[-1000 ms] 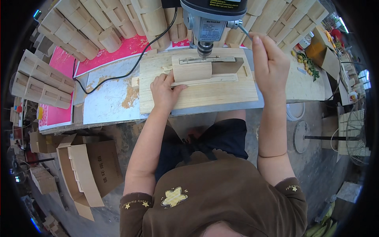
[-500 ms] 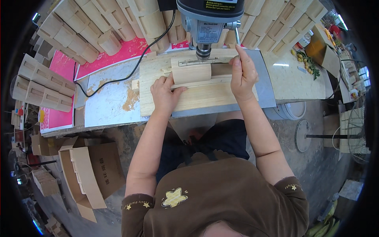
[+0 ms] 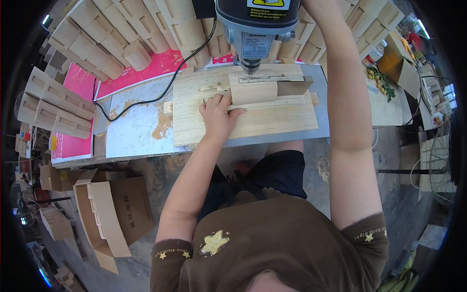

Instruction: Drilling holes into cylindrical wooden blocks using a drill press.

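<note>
Head view shows the clearest change on the right side: a second ago the right hand was up beside the drill press, half a second ago it lay on the right end of the wooden block, and now the right forearm (image 3: 348,97) runs straight up past the machine and the hand itself is out of the picture at the top edge, so whether it is wide, narrow or gripping something cannot be told. The left hand (image 3: 216,114) has stayed where it was, fingers spread and pressed flat against the near face of the wooden block (image 3: 253,91), palm resting on the plywood jig board (image 3: 243,121). That block sits upright on the board, against a thin wooden strip, directly beneath the chuck of the drill press (image 3: 253,29), whose bit tip seems to be just above or at the block's top; contact is hard to judge. With one hand bracing the piece and the other arm raised beside the machine head, drilling looks to be in hand. Stacks of curved wooden pieces (image 3: 112,44) line the back of the worktop (image 3: 141,131), and a black cable (image 3: 160,92) trails across it.
</note>
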A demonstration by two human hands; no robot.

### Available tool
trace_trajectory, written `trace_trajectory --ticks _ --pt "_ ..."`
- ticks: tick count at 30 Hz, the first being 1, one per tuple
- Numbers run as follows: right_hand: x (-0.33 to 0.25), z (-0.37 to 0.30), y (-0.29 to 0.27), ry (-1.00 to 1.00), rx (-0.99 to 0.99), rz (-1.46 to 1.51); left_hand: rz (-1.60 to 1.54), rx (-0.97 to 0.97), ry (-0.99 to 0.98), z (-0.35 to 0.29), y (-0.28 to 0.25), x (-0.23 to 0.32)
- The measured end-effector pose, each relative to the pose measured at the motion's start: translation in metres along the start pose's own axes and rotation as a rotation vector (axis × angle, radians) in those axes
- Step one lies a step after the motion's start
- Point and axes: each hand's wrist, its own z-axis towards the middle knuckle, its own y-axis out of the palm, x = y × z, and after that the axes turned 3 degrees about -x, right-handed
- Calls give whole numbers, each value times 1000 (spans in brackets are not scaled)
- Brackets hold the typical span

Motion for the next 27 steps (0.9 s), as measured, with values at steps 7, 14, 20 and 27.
trace_trajectory --ticks 7,14,20,27 --pt "-32 -63 -44 -33 -45 189 -16 -27 -17 0 -2 -5" --pt "-26 -155 -30 104 119 396 17 102 116 6 7 -1" --pt "0 -192 22 -170 235 417 10 37 80 -3 3 -18" --pt "19 -197 33 -222 272 447 15 -38 49 2 1 0"
